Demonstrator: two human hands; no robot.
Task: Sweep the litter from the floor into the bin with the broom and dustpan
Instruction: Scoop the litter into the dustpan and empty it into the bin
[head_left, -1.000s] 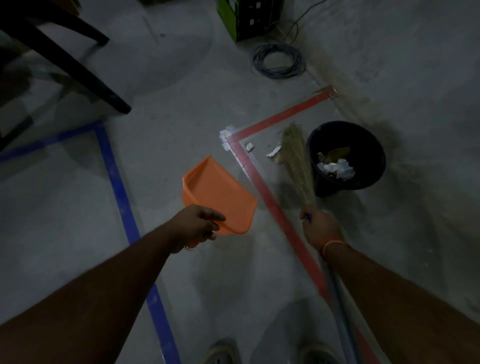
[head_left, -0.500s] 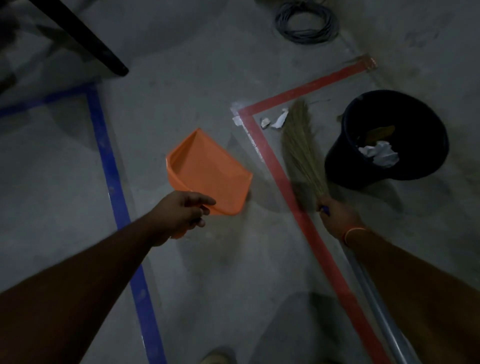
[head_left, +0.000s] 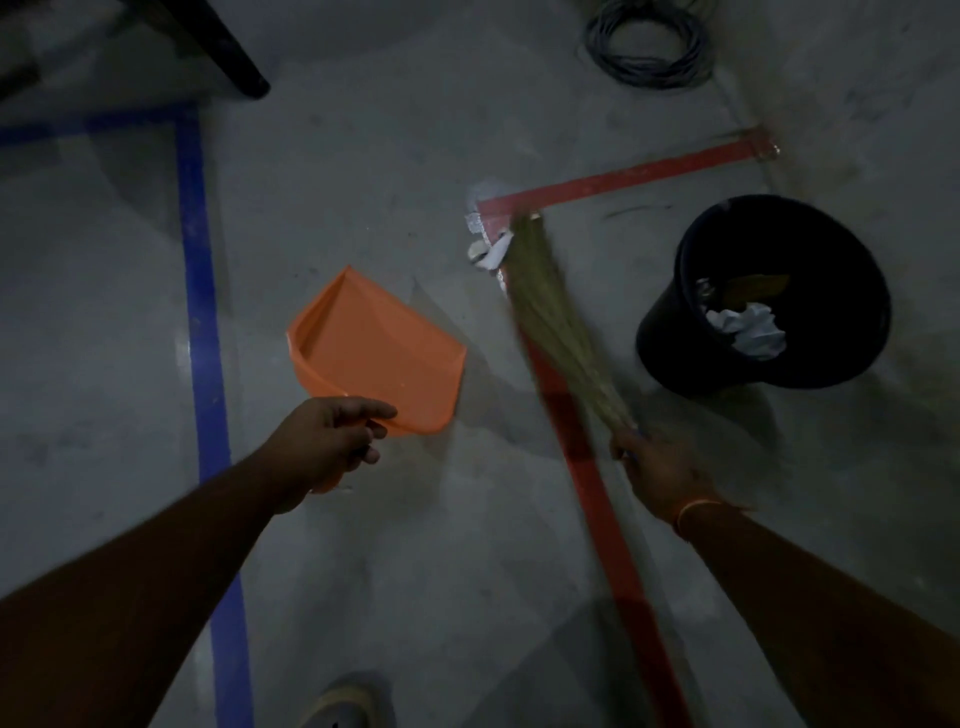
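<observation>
My left hand (head_left: 324, 441) grips the orange dustpan (head_left: 379, 345) by its handle, fingers curled round it; pan sits mid-frame, mouth toward the upper right. My right hand (head_left: 660, 473) is closed round the broom (head_left: 550, 317) where the bristles are bound. Bristle tips are at the corner of the red tape (head_left: 618, 182), touching white paper scraps (head_left: 491, 252), above and right of the pan. Black bin (head_left: 675, 332) stands right of the broom, crumpled paper (head_left: 748, 330) inside. Blue tape (head_left: 200, 291) runs down the left.
</observation>
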